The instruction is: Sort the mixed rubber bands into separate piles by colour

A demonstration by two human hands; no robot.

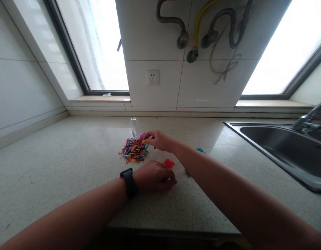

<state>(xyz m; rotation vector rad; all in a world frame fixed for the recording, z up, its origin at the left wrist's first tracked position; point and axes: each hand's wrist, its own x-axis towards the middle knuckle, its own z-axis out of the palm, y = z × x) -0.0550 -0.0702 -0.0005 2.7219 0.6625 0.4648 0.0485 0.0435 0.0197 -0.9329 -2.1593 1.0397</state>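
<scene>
Resting on the counter point(72, 152), the left hand point(155, 176) is curled (around what, if anything, I cannot tell) just beside the red bundle point(169, 163). The right hand point(157, 140), fingers bent, is at the right edge of the heaped bands point(134, 151); whether it grips one is unclear.

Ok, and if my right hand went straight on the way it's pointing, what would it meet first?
Your right hand would probably meet the pink item beside the colourful pile; whether they touch is hard to tell.
</scene>
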